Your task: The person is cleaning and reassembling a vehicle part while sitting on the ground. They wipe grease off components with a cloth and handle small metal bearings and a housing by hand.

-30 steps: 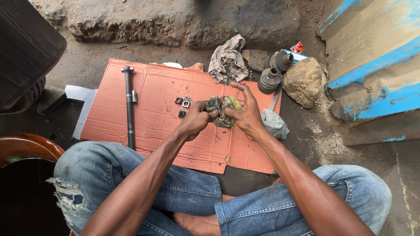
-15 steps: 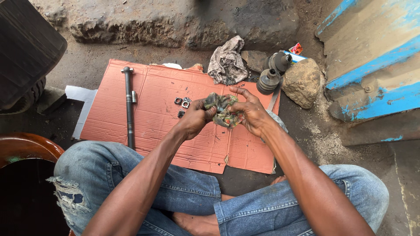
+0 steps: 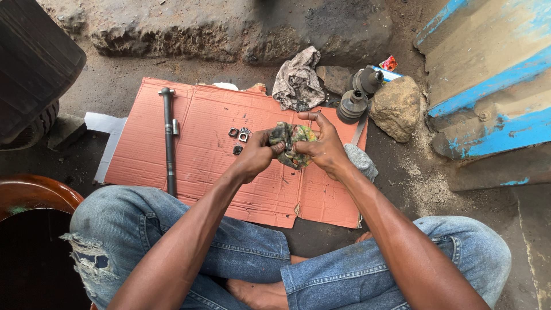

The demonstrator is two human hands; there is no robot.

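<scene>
Between the two hands, held above the far half of a reddish cardboard sheet [image 3: 201, 155], sits a bunched green-and-yellow patterned rag [image 3: 291, 143]; the left hand [image 3: 255, 155] is curled into it from one side and the right hand [image 3: 321, 146] pinches it from the other, thumb and forefinger arched over the top; whether some small part is wrapped inside cannot be told. As a judgement, the step in hand is a wiping or rubbing through the cloth, and carrying it on would call for a firm hold with one hand while the other twists or turns the bundle.

Just beyond the left hand lie a few small dark metal pieces [image 3: 239, 138] on the cardboard; further left, a long dark steel shaft [image 3: 169, 143] lies lengthways across the sheet. Past the far edge sit a crumpled grey cloth [image 3: 297, 80], two black ribbed rubber boots [image 3: 359, 95] and, beside them, a pale rock [image 3: 396, 106].

The cardboard serves as the worktop, laid on bare, dusty ground; the person sits cross-legged in torn blue jeans [image 3: 172, 241]. A rough stone ledge [image 3: 229, 28] runs along the back; a blue-painted structure [image 3: 488, 74] stands at the right, a tyre [image 3: 28, 63] at the upper left, and a brown rounded rim [image 3: 34, 192] at the lower left.
</scene>
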